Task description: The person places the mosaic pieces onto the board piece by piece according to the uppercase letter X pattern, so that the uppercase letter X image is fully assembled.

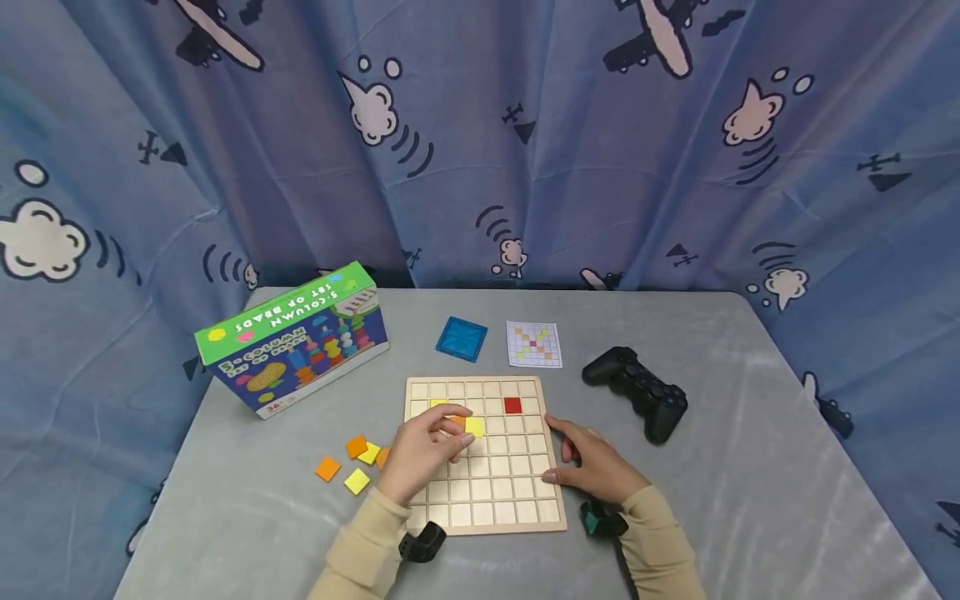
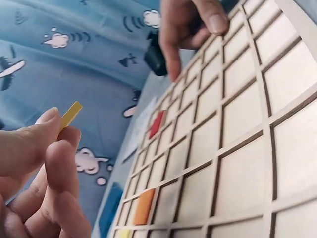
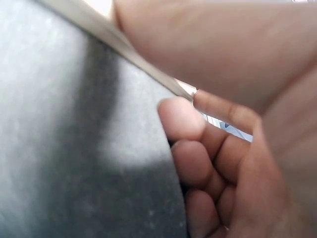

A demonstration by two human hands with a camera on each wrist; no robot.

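My left hand (image 1: 422,454) is over the left part of a wooden grid board (image 1: 498,512), pinching a yellow square tile (image 1: 475,427) between thumb and fingertips. In the left wrist view the yellow tile (image 2: 70,119) appears edge-on, above the board. A red tile (image 1: 512,405) lies in a cell at the upper right. An orange tile (image 2: 144,206) and another yellow tile (image 1: 437,404) sit toward the upper left, partly hidden by the left hand. At the board's right edge, my right hand (image 1: 592,462) touches the rim with spread thumb and index finger; its other fingers are bent.
Several loose orange and yellow tiles (image 1: 357,481) lie left of the board. Behind it are a blue square (image 1: 461,338) and a pattern card (image 1: 534,344). A black game controller (image 1: 636,392) lies at right, a bead-set box (image 1: 296,342) at back left.
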